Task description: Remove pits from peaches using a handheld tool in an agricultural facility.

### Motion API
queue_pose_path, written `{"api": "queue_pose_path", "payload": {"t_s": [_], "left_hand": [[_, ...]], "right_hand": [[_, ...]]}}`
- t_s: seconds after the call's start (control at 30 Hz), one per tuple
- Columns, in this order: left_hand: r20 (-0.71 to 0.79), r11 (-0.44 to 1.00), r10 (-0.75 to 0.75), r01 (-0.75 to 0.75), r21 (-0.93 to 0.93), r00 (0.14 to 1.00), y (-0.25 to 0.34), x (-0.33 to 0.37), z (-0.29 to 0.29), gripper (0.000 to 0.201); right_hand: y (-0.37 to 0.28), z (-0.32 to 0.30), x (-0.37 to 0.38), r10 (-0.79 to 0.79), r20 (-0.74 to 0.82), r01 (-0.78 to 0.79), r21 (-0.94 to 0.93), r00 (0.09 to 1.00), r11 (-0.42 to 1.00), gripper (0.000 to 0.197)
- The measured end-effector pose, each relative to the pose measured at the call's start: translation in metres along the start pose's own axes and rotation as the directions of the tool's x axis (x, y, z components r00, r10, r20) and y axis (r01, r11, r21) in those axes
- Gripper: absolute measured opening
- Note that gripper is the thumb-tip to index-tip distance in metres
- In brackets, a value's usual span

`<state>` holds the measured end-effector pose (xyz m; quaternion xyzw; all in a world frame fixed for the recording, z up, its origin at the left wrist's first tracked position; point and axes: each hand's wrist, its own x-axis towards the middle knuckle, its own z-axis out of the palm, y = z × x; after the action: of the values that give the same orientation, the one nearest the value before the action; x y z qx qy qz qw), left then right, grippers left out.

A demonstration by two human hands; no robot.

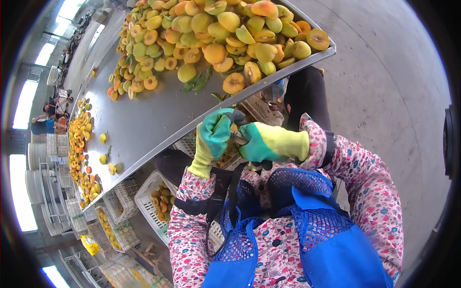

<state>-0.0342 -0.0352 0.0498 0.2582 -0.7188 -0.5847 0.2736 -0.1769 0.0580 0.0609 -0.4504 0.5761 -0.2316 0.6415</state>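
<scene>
Hands beside a fruit-laden tabletop (158,120), seen from above. Left hand (218,130), gloved: fingers curled narrow around what looks like a fruit (234,127), mostly hidden by the glove. Right hand (269,141), also gloved: fingers closed on a small grey object (238,138), possibly a tool; exact kind, and any cutting edge, impossible to tell. Position of the fruit: between both hands, just off the near rim of the tabletop, above a crate (186,143) partly hidden by the gloves. On the tabletop: a heap (201,24) of whole and halved pieces, with leaves (204,79) at its near side; toward the left end, a second heap (79,134) and a few strays (103,138). Below, at left: a white crate (146,204) holding more pieces.

Possible faults, by cause. From juicy flesh or a loose curl of the left fingers: slipping of the fruit, with a drop into the crate or onto the floor (374,96). From the grey object, if sharp, pressed toward the left hand: a nicked glove. From a jolt to the tabletop: loss of the corner half (317,39) over the rim. From the dark strap (234,187) close under the hands: snagging during a reach.
</scene>
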Motion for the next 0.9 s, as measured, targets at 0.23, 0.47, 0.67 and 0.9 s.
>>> {"api": "queue_pose_path", "payload": {"t_s": [0.23, 0.47, 0.67, 0.9], "left_hand": [[-0.086, 0.978, -0.052, 0.033, -0.206, 0.995, -0.001, -0.013, 0.013, 0.022], [0.040, 0.891, -0.123, 0.128, -0.436, 0.992, -0.010, -0.018, 0.005, 0.031], [-0.089, 0.908, -0.098, 0.052, -0.416, 0.991, -0.010, -0.021, 0.017, 0.030], [-0.347, 0.987, 0.138, -0.157, -0.026, 0.928, -0.034, -0.020, 0.026, 0.028]], "right_hand": [[0.007, -0.003, -0.009, -0.117, 0.095, 0.078, 0.344, 0.989, 0.936, 0.020], [-0.007, 0.008, -0.011, -0.150, -0.063, 0.139, -0.155, 0.987, 0.978, 0.020], [0.017, 0.006, -0.005, -0.169, 0.190, 0.106, 0.303, 0.967, 0.947, 0.022], [0.055, 0.032, 0.012, -0.554, 0.148, 0.127, 0.896, 0.819, 0.426, 0.019]]}}
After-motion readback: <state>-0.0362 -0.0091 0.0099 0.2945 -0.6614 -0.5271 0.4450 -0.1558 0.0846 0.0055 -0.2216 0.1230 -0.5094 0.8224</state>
